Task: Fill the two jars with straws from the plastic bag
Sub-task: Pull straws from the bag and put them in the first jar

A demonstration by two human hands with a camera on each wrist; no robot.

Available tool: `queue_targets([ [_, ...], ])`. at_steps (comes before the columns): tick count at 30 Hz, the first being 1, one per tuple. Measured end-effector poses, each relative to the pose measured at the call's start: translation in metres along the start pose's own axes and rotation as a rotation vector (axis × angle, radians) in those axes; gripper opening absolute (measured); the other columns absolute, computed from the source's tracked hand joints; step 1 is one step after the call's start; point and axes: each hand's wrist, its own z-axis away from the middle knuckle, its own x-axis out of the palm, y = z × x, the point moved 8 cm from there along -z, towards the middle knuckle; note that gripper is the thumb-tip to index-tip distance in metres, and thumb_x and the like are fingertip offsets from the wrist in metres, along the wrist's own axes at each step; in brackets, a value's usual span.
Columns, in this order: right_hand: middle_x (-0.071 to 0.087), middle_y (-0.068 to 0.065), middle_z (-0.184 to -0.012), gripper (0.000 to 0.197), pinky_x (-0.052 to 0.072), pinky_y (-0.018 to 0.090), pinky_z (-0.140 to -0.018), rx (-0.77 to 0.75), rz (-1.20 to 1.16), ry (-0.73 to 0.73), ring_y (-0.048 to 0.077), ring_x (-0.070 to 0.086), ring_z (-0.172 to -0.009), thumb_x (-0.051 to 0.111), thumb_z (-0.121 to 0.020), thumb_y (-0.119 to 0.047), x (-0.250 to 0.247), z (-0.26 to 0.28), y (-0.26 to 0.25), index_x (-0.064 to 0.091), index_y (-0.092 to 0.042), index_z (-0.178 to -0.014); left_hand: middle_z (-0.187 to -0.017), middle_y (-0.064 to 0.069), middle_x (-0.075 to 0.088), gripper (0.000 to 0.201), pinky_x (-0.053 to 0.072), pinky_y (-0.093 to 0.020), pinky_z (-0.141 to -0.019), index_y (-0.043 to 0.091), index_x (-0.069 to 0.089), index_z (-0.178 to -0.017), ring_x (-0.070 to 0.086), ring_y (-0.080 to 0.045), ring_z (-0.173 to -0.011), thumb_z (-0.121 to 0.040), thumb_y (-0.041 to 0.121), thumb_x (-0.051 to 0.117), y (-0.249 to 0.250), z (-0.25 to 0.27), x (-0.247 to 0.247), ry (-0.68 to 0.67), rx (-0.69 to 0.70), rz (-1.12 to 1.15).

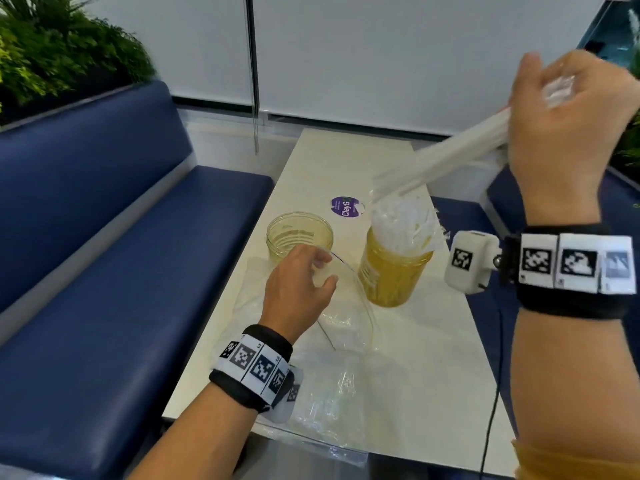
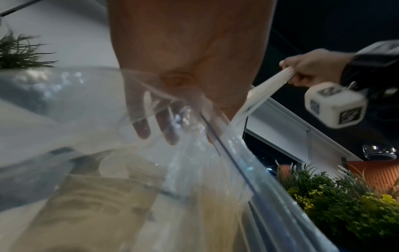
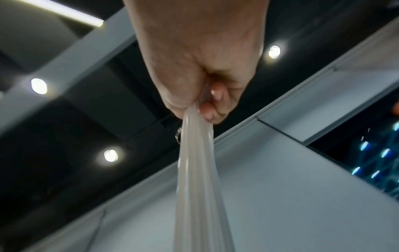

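In the head view, an empty amber jar [image 1: 299, 237] stands on the white table [image 1: 433, 375]. Right of it is a second amber jar [image 1: 389, 271] packed with wrapped white straws [image 1: 403, 223]. My right hand [image 1: 561, 109] is raised above and to the right of that jar. It grips one end of a bundle of straws [image 1: 440, 161] that slants down toward the full jar. The right wrist view shows the fingers [image 3: 210, 110] curled round the bundle [image 3: 196, 170]. My left hand [image 1: 323, 270] holds the mouth of the clear plastic bag [image 1: 346, 323] lying on the table in front of the jars. Its fingers [image 2: 142, 122] show through the bag [image 2: 205, 162].
A blue padded bench [image 1: 138, 237] runs along the table's left side, with green plants [image 1: 52, 53] behind it. A purple round sticker [image 1: 344, 206] lies beyond the jars. A black cable [image 1: 495, 393] hangs near the table's right edge. White blinds close off the far end.
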Motion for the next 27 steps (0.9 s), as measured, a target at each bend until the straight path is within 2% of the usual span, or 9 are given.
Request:
queue_targets([
  [2,0.066,0.009,-0.078,0.052,0.039,0.030,-0.080,-0.009,0.133,-0.024,0.025,0.059,-0.071,0.040,-0.100,-0.047,0.018,-0.004,0.016,0.068,-0.005,-0.087,-0.103,0.015,0.060,0.028,0.039,-0.011,-0.069,0.029,0.063,-0.109,0.055,-0.001,-0.085,-0.084,0.033,0.074,0.003,0.000,0.001,-0.019,0.003,-0.001],
  [4,0.065,0.013,-0.079,0.048,0.031,0.027,-0.072,-0.020,0.237,-0.127,0.026,0.055,-0.072,0.040,-0.101,-0.041,0.050,0.002,0.029,0.067,-0.002,-0.091,-0.103,0.014,0.060,0.028,0.036,-0.008,-0.066,0.029,0.062,-0.110,0.055,-0.002,-0.085,-0.085,0.034,0.073,0.007,0.000,0.002,-0.036,0.010,0.000],
  [7,0.067,0.018,-0.082,0.042,0.041,0.031,-0.067,-0.019,0.231,-0.282,0.031,0.061,-0.075,0.044,-0.101,-0.033,0.095,0.022,0.048,0.068,0.001,-0.094,-0.104,0.014,0.059,0.028,0.035,-0.007,-0.065,0.028,0.062,-0.110,0.055,-0.002,-0.085,-0.085,0.034,0.073,0.011,0.001,0.005,-0.058,0.033,-0.006],
  [10,0.068,0.020,-0.081,0.038,0.045,0.033,-0.067,-0.031,0.260,-0.428,0.035,0.063,-0.075,0.046,-0.099,-0.029,0.134,0.048,0.063,0.069,0.001,-0.090,-0.106,0.014,0.060,0.028,0.037,-0.008,-0.068,0.028,0.063,-0.110,0.055,-0.001,-0.085,-0.085,0.034,0.073,0.014,0.002,0.006,-0.066,0.049,0.012],
  [15,0.069,0.018,-0.088,0.043,0.050,0.036,-0.070,0.090,0.280,-0.645,0.035,0.065,-0.083,0.049,-0.100,-0.041,0.173,0.094,0.087,0.069,-0.003,-0.095,-0.107,0.017,0.058,0.028,0.041,-0.011,-0.071,0.030,0.061,-0.112,0.056,0.000,-0.087,-0.086,0.031,0.072,0.015,0.003,0.006,-0.085,0.052,0.023],
  [18,0.070,0.015,-0.094,0.054,0.047,0.036,-0.072,0.156,0.368,-0.760,0.033,0.065,-0.088,0.040,-0.100,-0.053,0.181,0.120,0.102,0.070,-0.008,-0.101,-0.109,0.016,0.058,0.029,0.049,-0.017,-0.074,0.030,0.061,-0.114,0.057,-0.001,-0.089,-0.087,0.023,0.069,0.014,0.002,0.003,-0.091,0.058,0.028],
  [20,0.070,0.014,-0.094,0.063,0.045,0.036,-0.072,0.151,0.438,-0.850,0.032,0.064,-0.087,0.030,-0.101,-0.058,0.186,0.138,0.110,0.071,-0.010,-0.098,-0.110,0.016,0.059,0.030,0.050,-0.019,-0.076,0.030,0.061,-0.114,0.058,-0.002,-0.089,-0.086,0.019,0.067,0.014,0.001,0.001,-0.088,0.056,0.038],
  [23,0.069,0.010,-0.093,0.068,0.042,0.036,-0.070,0.173,0.416,-0.865,0.029,0.063,-0.087,0.021,-0.099,-0.062,0.188,0.149,0.115,0.068,-0.013,-0.098,-0.109,0.016,0.059,0.030,0.049,-0.018,-0.075,0.030,0.061,-0.113,0.057,-0.001,-0.088,-0.086,0.017,0.066,0.015,0.001,-0.001,-0.088,0.057,0.045],
  [27,0.067,0.006,-0.106,0.063,0.051,0.040,-0.077,0.153,0.405,-0.749,0.028,0.060,-0.102,0.037,-0.092,-0.069,0.173,0.132,0.103,0.067,-0.017,-0.111,-0.112,0.014,0.059,0.033,0.049,-0.018,-0.076,0.028,0.061,-0.114,0.057,-0.002,-0.090,-0.086,0.011,0.063,0.015,0.001,0.000,-0.105,0.052,0.058],
])
